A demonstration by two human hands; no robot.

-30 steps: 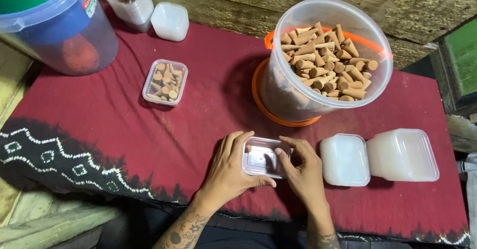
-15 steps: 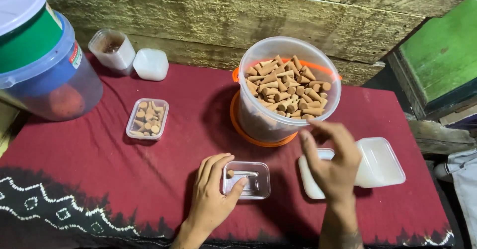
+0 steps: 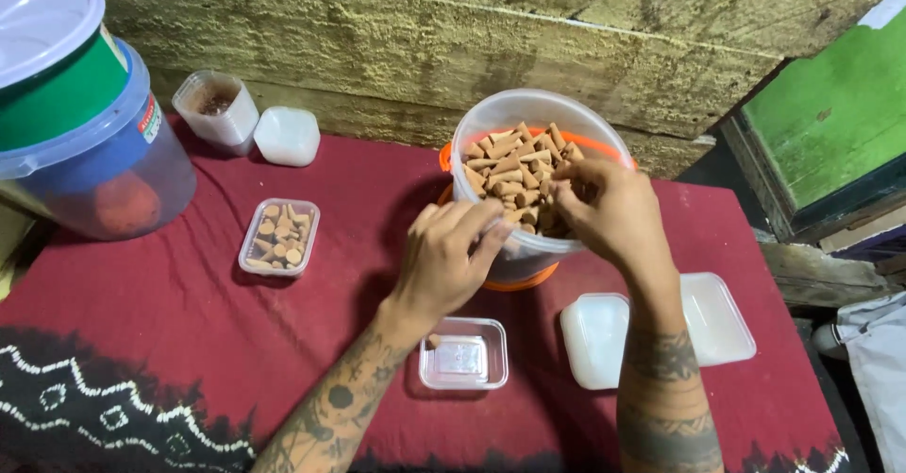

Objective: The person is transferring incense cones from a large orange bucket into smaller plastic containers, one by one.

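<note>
A large clear tub (image 3: 491, 119) full of tan cones (image 3: 510, 166) stands on an orange lid (image 3: 528, 279) on the red cloth (image 3: 189, 312). My right hand (image 3: 604, 213) reaches into the tub from the right, fingers closing on cones at the top of the heap. My left hand (image 3: 448, 256) rests against the tub's near wall, fingers loosely spread and holding nothing. Below it lies a small clear box (image 3: 462, 355) with a single cone at its left edge.
A second small box (image 3: 278, 237) filled with cones sits to the left. Two white lids (image 3: 595, 336) (image 3: 717, 317) lie at the right. At the far left are a big blue container with a green lid (image 3: 85, 152), a small jar (image 3: 212, 105) and another white lid (image 3: 286, 135). A rough wall runs behind.
My left hand has left the small box and moved up to the tub's wall. My right hand has gone from above the lids into the tub.
</note>
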